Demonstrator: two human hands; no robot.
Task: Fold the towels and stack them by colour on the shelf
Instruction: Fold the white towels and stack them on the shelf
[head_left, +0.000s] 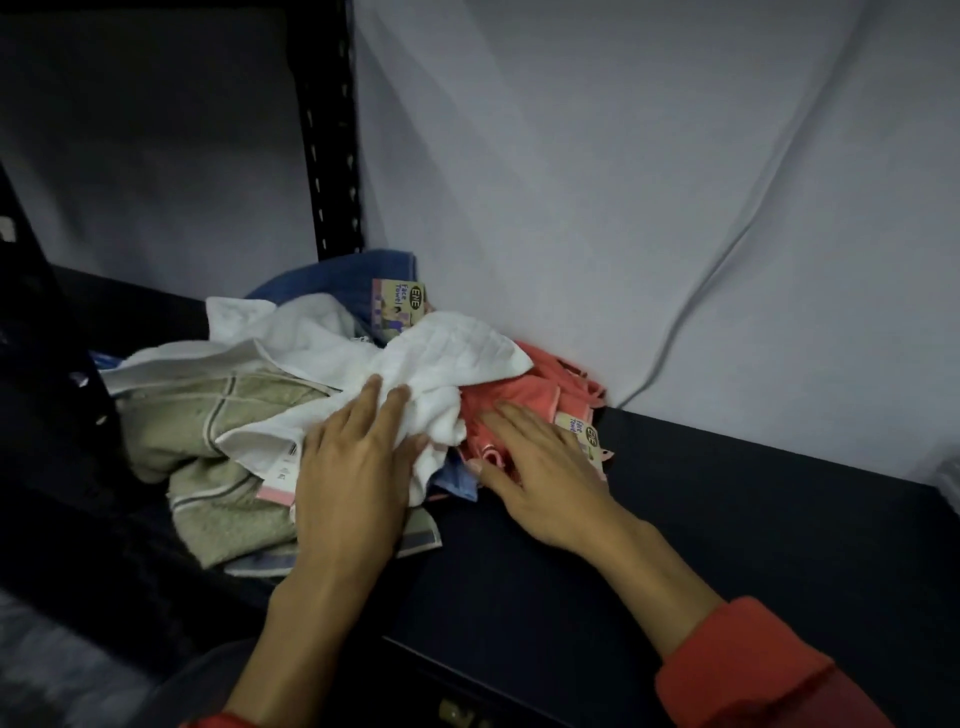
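Both hands' fingertips half-buried in towel heap (332, 395), lower layers hidden

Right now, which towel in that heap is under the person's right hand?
The coral-pink towel at the heap's right end. The right hand rests flat on it, while the left hand presses the white towel beside it.

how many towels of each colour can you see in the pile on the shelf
The pile is tangled, so this counts colour patches in view:
white towel: at least 1
beige towel: 1
pink towel: 1
blue towel: 1
Total: at least 4
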